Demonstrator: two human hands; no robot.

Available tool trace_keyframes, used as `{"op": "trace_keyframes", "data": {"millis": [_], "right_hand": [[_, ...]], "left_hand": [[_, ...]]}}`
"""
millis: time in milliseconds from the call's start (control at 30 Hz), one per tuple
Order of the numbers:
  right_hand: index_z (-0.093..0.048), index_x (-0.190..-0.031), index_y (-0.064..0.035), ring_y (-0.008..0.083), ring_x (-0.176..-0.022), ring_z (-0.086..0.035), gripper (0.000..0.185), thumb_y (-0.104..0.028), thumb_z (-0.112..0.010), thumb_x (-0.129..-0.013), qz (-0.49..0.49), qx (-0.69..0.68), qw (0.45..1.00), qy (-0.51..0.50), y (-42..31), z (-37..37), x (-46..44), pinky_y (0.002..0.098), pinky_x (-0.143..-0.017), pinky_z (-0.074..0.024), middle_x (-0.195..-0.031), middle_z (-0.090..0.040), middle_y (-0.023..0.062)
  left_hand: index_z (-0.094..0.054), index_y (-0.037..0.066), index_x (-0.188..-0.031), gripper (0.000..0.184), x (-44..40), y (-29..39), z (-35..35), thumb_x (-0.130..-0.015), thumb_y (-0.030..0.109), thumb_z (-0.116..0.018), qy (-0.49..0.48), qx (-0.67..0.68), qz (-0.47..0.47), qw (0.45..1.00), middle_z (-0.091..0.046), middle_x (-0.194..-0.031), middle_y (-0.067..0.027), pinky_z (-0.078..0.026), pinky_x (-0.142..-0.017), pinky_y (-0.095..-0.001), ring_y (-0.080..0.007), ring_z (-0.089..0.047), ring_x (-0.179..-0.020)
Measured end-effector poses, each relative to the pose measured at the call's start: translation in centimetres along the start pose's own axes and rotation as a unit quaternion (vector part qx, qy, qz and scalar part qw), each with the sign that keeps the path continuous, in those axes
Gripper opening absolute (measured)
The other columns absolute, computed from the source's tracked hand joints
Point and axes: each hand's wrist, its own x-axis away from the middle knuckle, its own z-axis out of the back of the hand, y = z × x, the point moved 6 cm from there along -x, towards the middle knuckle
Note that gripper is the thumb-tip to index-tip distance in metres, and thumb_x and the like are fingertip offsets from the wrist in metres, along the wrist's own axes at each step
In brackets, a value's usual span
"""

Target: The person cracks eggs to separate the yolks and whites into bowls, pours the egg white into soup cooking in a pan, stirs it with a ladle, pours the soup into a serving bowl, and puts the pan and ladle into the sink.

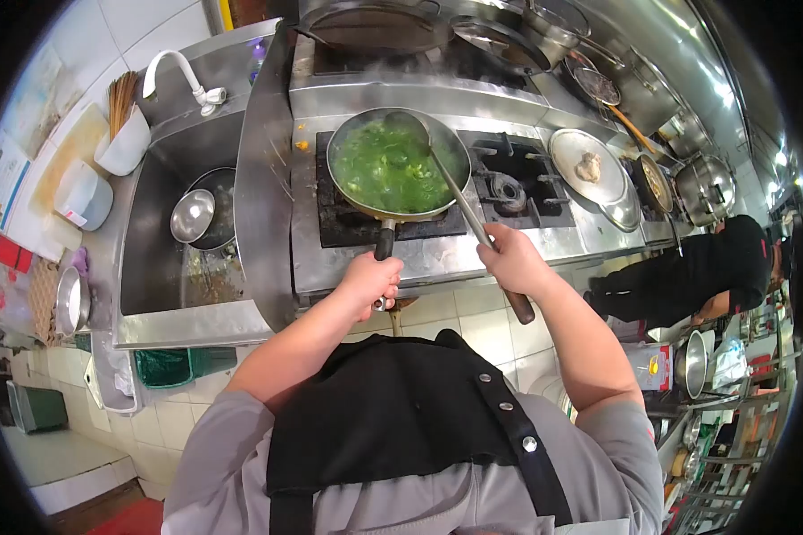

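The left hand (370, 283) is clenched around the black handle (384, 241) of the frying pan (394, 215), which sits over the left burner of the gas stove (330, 267). The right hand (515, 259) grasps the ladle (461, 198) by its shaft, its bowl dipped in leafy green liquid (384, 169) near the pan's far rim.

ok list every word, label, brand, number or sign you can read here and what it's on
No text is legible.
Blue-edged sheet at far left: printing too small to read.
Sticker on the plastic container by the sink: too small.
Red-and-white container at right: markings too blurred.
Pan and ladle: no lettering visible.
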Motion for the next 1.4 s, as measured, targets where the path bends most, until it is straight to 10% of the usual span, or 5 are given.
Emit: {"op": "trace_keyframes", "data": {"millis": [433,1067,1233,1300,1400], "right_hand": [[-0.061,-0.113,0.0011,0.0129,-0.049,-0.052,0.024,-0.013,-0.056,-0.094,-0.085,-0.228,0.953,-0.180,-2.6,-1.3,7.2,0.0298,-0.045,-0.0453,-0.066,-0.055,0.0028],[-0.052,-0.135,0.0009,0.0042,-0.058,-0.045,0.044,-0.009,-0.061,-0.094,-0.062,-0.270,0.950,0.141,4.8,1.1,19.1,0.0243,-0.053,-0.0394,-0.067,-0.051,-0.0033],[-0.052,-0.136,-0.0015,0.0059,-0.063,-0.048,0.044,-0.011,-0.062,-0.094,-0.110,-0.234,0.935,0.244,8.7,3.0,25.9,0.0262,-0.055,-0.0424,-0.072,-0.056,-0.0013],[-0.055,-0.133,-0.0015,0.0167,-0.084,-0.064,0.046,-0.018,-0.062,-0.090,-0.110,-0.309,0.903,0.277,10.7,3.5,29.2,0.0318,-0.080,-0.0534,-0.093,-0.069,0.0139],[-0.055,-0.132,-0.0013,0.0171,-0.077,-0.063,0.045,-0.016,-0.061,-0.090,-0.160,-0.299,0.877,0.342,12.3,5.6,35.1,0.0324,-0.074,-0.0530,-0.087,-0.068,0.0112]], "left_hand": [[-0.044,0.013,-0.090,0.014,0.6,-0.1,0.5,-0.092,0.014,-0.058,-0.032,-0.011,-0.011,0.999,-0.046,-0.065,0.0037,-0.037,-0.042,-0.0280,-0.0066,-0.043,-0.047],[-0.047,0.010,-0.095,0.011,6.5,0.6,-7.1,-0.094,0.012,-0.057,-0.157,-0.185,0.069,0.968,-0.045,-0.064,0.0022,-0.037,-0.042,-0.0292,-0.0080,-0.043,-0.045],[-0.046,0.013,-0.094,0.012,7.7,-1.1,-14.2,-0.099,0.016,-0.057,-0.234,-0.244,0.094,0.936,-0.036,-0.060,0.0061,-0.030,-0.041,-0.0252,-0.0052,-0.035,-0.044],[-0.047,0.012,-0.092,0.009,8.0,-2.2,-17.6,-0.098,0.014,-0.053,-0.242,-0.291,0.112,0.919,-0.034,-0.059,0.0062,-0.028,-0.040,-0.0250,-0.0056,-0.032,-0.041],[-0.049,0.011,-0.095,0.004,8.2,-4.4,-22.8,-0.098,0.013,-0.050,-0.320,-0.308,0.136,0.885,-0.036,-0.058,0.0051,-0.031,-0.036,-0.0266,-0.0072,-0.036,-0.038]]}}
